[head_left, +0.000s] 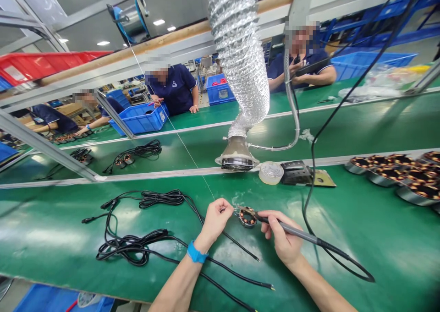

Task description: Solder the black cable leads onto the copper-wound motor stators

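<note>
My right hand (285, 238) grips a soldering iron (292, 230), its tip over the near-left rim of a small ring-shaped motor stator (247, 217) with copper windings. To the left of the stator, my left hand (219, 213) is closed in a pinch on thin solder wire (187, 151), which runs down from a spool (133, 21) overhead. Bare wire ends show between my left fingertips and the stator, and a wisp of smoke rises there. Black cables (161, 198) lie coiled left of my hands, some passing beneath my left forearm. A blue band circles my left wrist.
A fume duct (240, 64) hangs above the work. A round tub (271, 172) and an iron stand (299, 173) sit behind the stator. Several stators (392, 172) are grouped at right. The iron's cord loops at right. Co-workers stand across the bench by blue bins (140, 119).
</note>
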The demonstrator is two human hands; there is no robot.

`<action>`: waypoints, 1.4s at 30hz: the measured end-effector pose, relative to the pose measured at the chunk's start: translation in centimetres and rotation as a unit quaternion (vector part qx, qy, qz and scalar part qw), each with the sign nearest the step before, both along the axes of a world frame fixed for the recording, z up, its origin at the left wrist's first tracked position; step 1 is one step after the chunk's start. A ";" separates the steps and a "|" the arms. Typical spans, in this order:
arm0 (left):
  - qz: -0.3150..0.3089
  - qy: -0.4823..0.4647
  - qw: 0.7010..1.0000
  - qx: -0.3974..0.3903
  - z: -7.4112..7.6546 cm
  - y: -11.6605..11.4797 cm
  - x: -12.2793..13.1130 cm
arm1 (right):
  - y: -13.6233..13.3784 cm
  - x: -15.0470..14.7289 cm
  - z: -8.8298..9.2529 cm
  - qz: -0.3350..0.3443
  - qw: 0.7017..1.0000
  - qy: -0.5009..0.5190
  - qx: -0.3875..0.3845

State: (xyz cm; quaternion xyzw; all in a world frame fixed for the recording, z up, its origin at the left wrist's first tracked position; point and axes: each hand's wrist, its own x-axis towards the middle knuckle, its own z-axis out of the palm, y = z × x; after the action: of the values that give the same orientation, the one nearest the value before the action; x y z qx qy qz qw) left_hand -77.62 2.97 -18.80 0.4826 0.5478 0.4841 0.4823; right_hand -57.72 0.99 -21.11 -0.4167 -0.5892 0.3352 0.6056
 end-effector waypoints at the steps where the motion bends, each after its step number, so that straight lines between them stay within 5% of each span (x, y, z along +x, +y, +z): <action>1: 0.001 0.000 1.000 0.000 0.0 0.0 0.0 | 0.1 0.1 -0.2 -0.005 1.000 0.003 -0.002; 33: -0.011 -0.002 1.000 -0.002 -0.3 0.2 -0.2 | 0.1 0.6 -1.0 -0.009 1.000 0.006 -0.003; 42: -0.019 0.019 1.000 0.001 0.0 0.0 -0.1 | 0.6 -0.8 1.6 -0.002 0.992 -0.094 0.087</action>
State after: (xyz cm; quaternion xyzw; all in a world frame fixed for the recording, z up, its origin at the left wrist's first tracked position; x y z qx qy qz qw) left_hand -77.73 2.94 -18.78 0.5026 0.5468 0.4664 0.4806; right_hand -58.52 1.62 -19.53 -0.3932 -0.6693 0.2404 0.5828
